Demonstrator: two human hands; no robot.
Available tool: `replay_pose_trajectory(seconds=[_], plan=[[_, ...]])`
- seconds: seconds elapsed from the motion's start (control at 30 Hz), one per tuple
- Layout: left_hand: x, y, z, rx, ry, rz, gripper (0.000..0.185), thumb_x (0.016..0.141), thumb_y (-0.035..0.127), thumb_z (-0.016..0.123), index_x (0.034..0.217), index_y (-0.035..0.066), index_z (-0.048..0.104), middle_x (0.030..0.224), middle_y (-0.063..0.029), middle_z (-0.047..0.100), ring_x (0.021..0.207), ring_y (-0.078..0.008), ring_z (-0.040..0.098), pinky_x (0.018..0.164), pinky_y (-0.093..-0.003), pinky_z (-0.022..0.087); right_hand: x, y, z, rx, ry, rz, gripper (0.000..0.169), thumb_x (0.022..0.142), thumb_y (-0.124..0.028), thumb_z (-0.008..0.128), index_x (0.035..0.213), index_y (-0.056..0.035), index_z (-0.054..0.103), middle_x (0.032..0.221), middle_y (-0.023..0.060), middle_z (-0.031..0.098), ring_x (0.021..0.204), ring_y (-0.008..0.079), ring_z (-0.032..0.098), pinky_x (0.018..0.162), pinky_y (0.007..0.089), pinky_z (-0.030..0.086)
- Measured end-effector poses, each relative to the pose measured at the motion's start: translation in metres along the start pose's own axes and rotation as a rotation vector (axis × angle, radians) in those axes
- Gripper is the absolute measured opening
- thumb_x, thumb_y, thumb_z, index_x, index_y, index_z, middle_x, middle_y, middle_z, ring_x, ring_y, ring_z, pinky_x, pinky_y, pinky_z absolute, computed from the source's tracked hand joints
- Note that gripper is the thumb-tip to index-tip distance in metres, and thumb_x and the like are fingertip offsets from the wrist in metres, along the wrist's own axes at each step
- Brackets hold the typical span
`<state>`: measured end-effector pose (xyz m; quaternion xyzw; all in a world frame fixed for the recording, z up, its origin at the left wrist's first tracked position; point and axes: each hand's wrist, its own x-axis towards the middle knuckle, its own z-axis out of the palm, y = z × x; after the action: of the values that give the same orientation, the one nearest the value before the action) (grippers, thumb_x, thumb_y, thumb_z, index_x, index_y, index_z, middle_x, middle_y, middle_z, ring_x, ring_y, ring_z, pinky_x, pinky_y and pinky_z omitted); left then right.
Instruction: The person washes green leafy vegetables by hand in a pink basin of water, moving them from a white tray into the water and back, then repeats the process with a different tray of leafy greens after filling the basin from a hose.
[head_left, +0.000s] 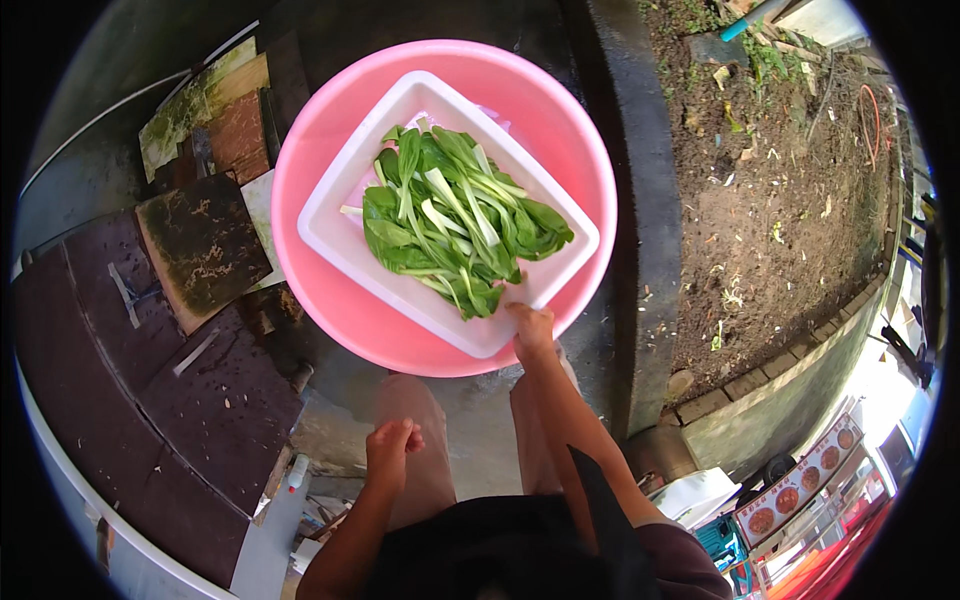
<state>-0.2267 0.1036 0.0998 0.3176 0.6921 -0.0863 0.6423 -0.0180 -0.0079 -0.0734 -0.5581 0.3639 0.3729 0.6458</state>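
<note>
A large round pink plastic tub (315, 292) stands on the ground before me. Inside its rim sits a white rectangular plastic basin (337, 259), turned cornerwise to me. A heap of leafy greens with pale stalks (457, 217), which look like bok choy, lies in the basin. My right hand (532, 328) grips the near right part of the basin's rim, with the thumb over the edge; some fingers are hidden. Over my left thigh, my left hand (394, 444) is held with its fingers curled and nothing visible in it, apart from the tub.
Dark brown boards (187, 442) and a stained square slab (202, 247) lie to the left. On the right, a concrete kerb (652, 225) borders a soil bed (765, 225) with scattered leaf scraps. A plastic bottle (298, 472) lies at lower left.
</note>
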Motion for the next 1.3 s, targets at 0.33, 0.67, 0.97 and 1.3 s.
replay_pose_trajectory(seconds=[0.33, 0.67, 0.97, 1.3], plan=[[0.013, -0.05, -0.011, -0.235, -0.099, -0.17, 0.016, 0.089, 0.016, 0.052, 0.084, 0.002, 0.058, 0.075, -0.0061, 0.059, 0.066, -0.0155, 0.055, 0.065, -0.0299, 0.046, 0.088, 0.097, 0.022, 0.067, 0.122, -0.031, 0.022, 0.065, -0.002, 0.064, 0.087, -0.0016, 0.059, 0.073, 0.0039, 0.057, 0.064, 0.0166, 0.053, 0.059, 0.0313, 0.042], [-0.024, -0.017, 0.006, -0.112, -0.114, 0.054, 0.016, 0.089, 0.014, 0.051, 0.077, 0.005, 0.054, 0.07, -0.0049, 0.056, 0.062, -0.0141, 0.053, 0.061, -0.0283, 0.044, -0.021, 0.034, 0.006, -0.073, -0.005, -0.113, 0.065, 0.066, 0.01, 0.043, 0.128, -0.0103, 0.045, 0.103, 0.0066, 0.055, 0.091, 0.0189, 0.054, 0.075, 0.0263, 0.046], [-0.086, 0.07, 0.042, 0.09, -0.179, 0.277, 0.061, 0.087, 0.023, 0.054, 0.139, 0.011, 0.025, 0.133, -0.0099, 0.039, 0.121, -0.0212, 0.037, 0.099, -0.0439, 0.024, -0.137, -0.086, 0.013, -0.089, 0.102, -0.074, 0.029, 0.068, 0.0, 0.06, 0.097, 0.0026, 0.061, 0.084, 0.0098, 0.063, 0.073, 0.0206, 0.06, 0.064, 0.0333, 0.047], [-0.136, 0.122, 0.048, 0.342, -0.531, 0.327, 0.051, 0.084, 0.017, 0.057, 0.129, 0.012, 0.034, 0.119, -0.0098, 0.047, 0.103, -0.0247, 0.052, 0.079, -0.0419, 0.048, -0.283, -0.059, 0.008, 0.315, 0.244, -0.21, 0.026, 0.065, 0.005, 0.059, 0.09, 0.0001, 0.064, 0.085, 0.0063, 0.063, 0.075, 0.0191, 0.06, 0.065, 0.0322, 0.048]])
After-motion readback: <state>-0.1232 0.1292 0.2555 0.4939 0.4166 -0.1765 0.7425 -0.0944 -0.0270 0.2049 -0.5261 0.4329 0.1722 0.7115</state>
